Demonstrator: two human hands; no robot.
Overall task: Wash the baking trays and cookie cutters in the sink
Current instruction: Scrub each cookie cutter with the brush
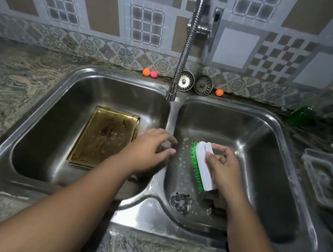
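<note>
**Tiled kitchen, double steel sink (95, 75): brush in the right hand, left hand free**

From my remote seat I look down past a patterned tiled wall (105, 13) onto a marbled stone worktop (0, 82) with the two-basin sink set into it. A flexible metal tap hose (188, 42) hangs down to the divider between the basins.

The baking trays (104, 138), gold-coloured and stacked, lie flat on the floor of the left basin. The top one is wet and stained brown. One metal cookie cutter (180, 202) lies on the floor of the right basin, at its near left corner.

My left hand (151, 149) hovers over the divider just right of the trays. Its fingers (167, 140) are loosely bent and spread, and I see nothing in them. My right hand (224, 167) is over the right basin and pinches the white back of a brush (202, 166) between thumb and fingers. The green bristles face left.

Behind the sink two strainer plugs (203, 85) lean against the wall, with small orange and pink balls (150, 73) near them. On the worktop at the right stand a green bottle (300, 115) and a clear plastic container (327, 179).
</note>
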